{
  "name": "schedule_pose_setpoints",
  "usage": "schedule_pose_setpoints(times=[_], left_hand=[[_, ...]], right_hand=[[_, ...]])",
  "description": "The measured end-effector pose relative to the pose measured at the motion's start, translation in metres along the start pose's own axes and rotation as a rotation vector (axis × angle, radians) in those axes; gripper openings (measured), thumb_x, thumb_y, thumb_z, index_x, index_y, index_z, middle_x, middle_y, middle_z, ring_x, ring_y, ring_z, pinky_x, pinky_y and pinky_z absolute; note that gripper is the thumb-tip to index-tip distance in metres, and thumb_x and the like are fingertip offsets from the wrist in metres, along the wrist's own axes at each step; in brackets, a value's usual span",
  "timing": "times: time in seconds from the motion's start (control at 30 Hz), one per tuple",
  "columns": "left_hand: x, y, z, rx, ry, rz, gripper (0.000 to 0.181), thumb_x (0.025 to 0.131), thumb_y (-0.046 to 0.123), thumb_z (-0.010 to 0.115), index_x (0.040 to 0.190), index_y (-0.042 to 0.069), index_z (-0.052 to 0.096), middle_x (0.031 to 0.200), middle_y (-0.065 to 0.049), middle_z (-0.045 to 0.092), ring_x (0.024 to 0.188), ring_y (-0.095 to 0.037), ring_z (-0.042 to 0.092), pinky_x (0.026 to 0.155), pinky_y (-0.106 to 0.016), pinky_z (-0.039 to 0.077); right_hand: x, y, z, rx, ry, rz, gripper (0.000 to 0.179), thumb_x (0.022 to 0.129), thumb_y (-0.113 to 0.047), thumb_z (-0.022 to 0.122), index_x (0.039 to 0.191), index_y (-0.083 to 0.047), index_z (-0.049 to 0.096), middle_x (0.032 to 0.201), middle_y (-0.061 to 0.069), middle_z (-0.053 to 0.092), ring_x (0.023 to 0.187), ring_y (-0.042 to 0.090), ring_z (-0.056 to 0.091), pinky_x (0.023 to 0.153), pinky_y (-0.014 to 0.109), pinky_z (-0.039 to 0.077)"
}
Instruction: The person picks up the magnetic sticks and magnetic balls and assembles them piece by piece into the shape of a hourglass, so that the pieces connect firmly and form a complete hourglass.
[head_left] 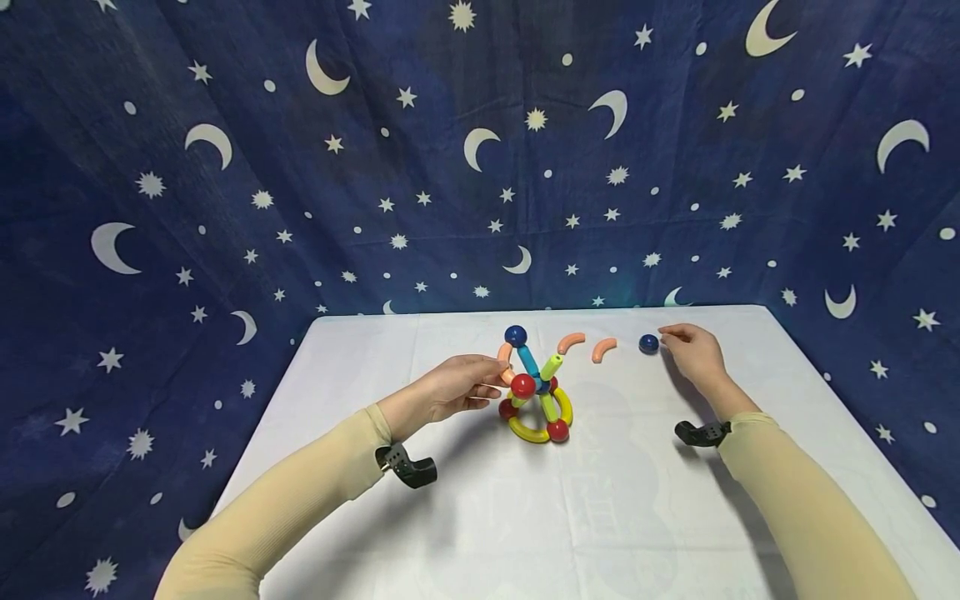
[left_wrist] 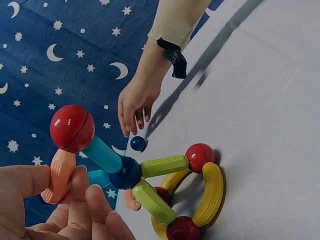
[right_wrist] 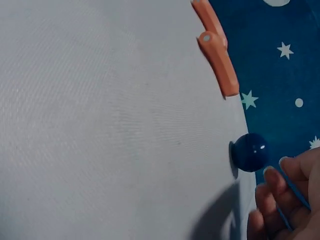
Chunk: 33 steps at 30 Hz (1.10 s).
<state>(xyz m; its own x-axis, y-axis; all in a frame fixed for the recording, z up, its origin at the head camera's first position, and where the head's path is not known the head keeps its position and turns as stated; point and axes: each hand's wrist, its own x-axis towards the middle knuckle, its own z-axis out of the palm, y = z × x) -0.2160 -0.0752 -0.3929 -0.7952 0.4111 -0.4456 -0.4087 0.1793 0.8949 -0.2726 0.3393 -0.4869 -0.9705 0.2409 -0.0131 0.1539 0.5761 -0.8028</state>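
My left hand (head_left: 459, 388) pinches a curved orange rod (left_wrist: 60, 175) between thumb and fingers. That rod belongs to a ball-and-rod construction: a red ball (left_wrist: 72, 128) tops it, blue rods (left_wrist: 101, 154) run to a dark blue ball (left_wrist: 126, 172), and green rods (left_wrist: 154, 201) lead down to red balls. Yellow curved rods (left_wrist: 209, 195) form a ring at its base on the table. On the right, my right hand (head_left: 696, 354) hovers beside a loose dark blue ball (head_left: 648, 343), fingers loosely bent. In the right wrist view a small gap seems to separate fingertips and ball.
Two loose curved orange rods, one nearer the construction (head_left: 571, 342) and one nearer the blue ball (head_left: 603, 350), lie near the back of the white-covered table (head_left: 600, 500). Behind the table's far edge hangs a dark blue cloth (head_left: 420, 167) with moons and stars.
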Motion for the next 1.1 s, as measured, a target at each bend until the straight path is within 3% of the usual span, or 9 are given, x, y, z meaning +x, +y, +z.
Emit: schedule_pose_setpoints(times=[0.2, 0.37, 0.57, 0.9, 1.1], left_hand=[[0.001, 0.000, 0.000, 0.005, 0.004, -0.005, 0.026, 0.101, 0.027, 0.065, 0.115, 0.005, 0.064, 0.098, -0.002, 0.071, 0.083, -0.014, 0.066, 0.078, -0.029, 0.051], [0.001, 0.000, 0.000, 0.007, 0.010, -0.004, 0.028, 0.101, 0.027, 0.064, 0.117, 0.004, 0.064, 0.096, -0.002, 0.070, 0.082, -0.013, 0.065, 0.077, -0.029, 0.051], [0.000, 0.000, 0.000, 0.003, 0.008, -0.001, 0.027, 0.101, 0.026, 0.064, 0.117, 0.004, 0.065, 0.092, 0.001, 0.069, 0.081, -0.013, 0.065, 0.077, -0.029, 0.051], [-0.001, 0.001, 0.000, -0.006, 0.002, 0.000, 0.026, 0.101, 0.026, 0.064, 0.116, 0.005, 0.065, 0.092, 0.001, 0.069, 0.082, -0.013, 0.065, 0.076, -0.028, 0.051], [0.000, 0.000, 0.001, -0.010, 0.004, 0.002, 0.025, 0.101, 0.026, 0.064, 0.115, 0.005, 0.064, 0.093, 0.000, 0.069, 0.081, -0.013, 0.065, 0.074, -0.027, 0.051]], right_hand=[[0.003, 0.006, 0.005, -0.038, -0.031, 0.010, 0.053, 0.103, -0.033, 0.058, 0.141, 0.004, 0.055, 0.137, 0.028, 0.055, 0.124, 0.044, 0.052, 0.099, 0.052, 0.044], [0.005, 0.005, 0.008, -0.170, -0.066, 0.061, 0.069, 0.098, -0.046, 0.063, 0.146, 0.001, 0.049, 0.144, 0.030, 0.050, 0.132, 0.050, 0.043, 0.107, 0.063, 0.032], [0.005, 0.002, 0.012, -0.232, -0.041, 0.089, 0.069, 0.095, -0.048, 0.066, 0.144, 0.000, 0.053, 0.141, 0.028, 0.053, 0.131, 0.052, 0.035, 0.105, 0.066, 0.026], [0.002, 0.004, 0.013, -0.247, -0.012, 0.041, 0.061, 0.095, -0.048, 0.066, 0.131, 0.001, 0.062, 0.131, 0.027, 0.059, 0.121, 0.051, 0.041, 0.098, 0.065, 0.029], [0.000, 0.007, 0.015, -0.275, 0.005, 0.018, 0.065, 0.099, -0.050, 0.060, 0.134, 0.005, 0.059, 0.133, 0.030, 0.056, 0.122, 0.051, 0.043, 0.100, 0.066, 0.030]])
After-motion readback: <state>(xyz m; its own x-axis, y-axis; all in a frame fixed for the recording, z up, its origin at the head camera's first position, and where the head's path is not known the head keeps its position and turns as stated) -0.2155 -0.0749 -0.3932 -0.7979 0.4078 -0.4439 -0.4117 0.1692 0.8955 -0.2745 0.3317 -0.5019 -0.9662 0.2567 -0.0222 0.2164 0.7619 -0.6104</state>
